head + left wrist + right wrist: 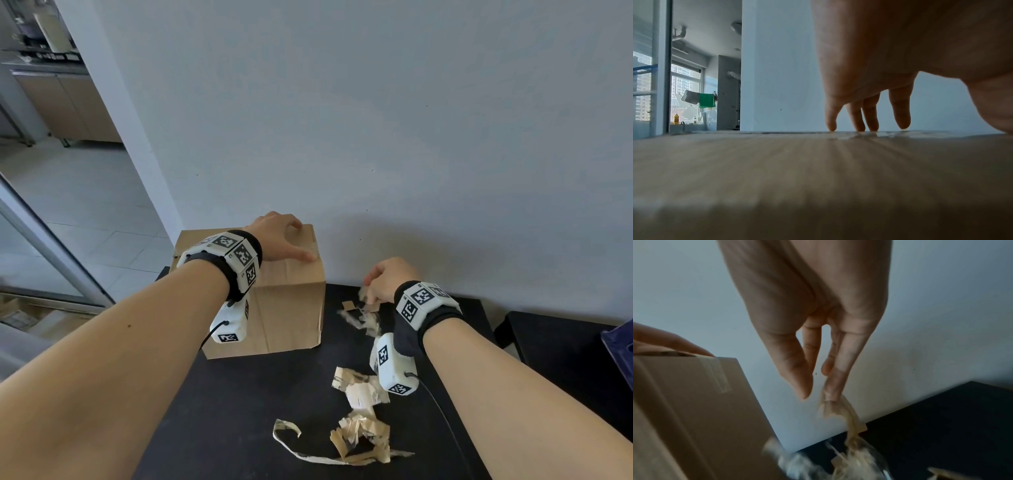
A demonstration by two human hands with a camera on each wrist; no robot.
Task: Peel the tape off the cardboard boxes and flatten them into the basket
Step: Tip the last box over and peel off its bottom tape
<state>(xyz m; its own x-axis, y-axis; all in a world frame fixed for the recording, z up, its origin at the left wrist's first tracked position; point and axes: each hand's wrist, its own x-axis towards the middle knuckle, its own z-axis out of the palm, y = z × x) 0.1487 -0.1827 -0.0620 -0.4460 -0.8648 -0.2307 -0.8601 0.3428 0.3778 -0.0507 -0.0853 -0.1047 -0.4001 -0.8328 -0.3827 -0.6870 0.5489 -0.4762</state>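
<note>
A brown cardboard box (pixel 287 308) stands at the back left of the black table (pixel 239 394). My left hand (pixel 301 240) rests on the box top (pixel 818 178), its spread fingertips (pixel 869 128) pressing beside a shiny strip of clear tape (pixel 859 135). More tape (pixel 719 374) wraps over the box's (pixel 684 402) upper edge. My right hand (pixel 368 281) hovers to the right of the box over torn scraps. In the right wrist view its fingers (pixel 836 369) are straight and the thumb stands apart. A blurred tape strip (pixel 840 410) clings to a fingertip and hangs down.
Crumpled tape scraps lie on the table to the right of the box (pixel 363 318) and nearer me (pixel 363 390), plus a long curl (pixel 359 438). A second dark table (pixel 555 339) stands to the right. A wall runs close behind. No basket is in view.
</note>
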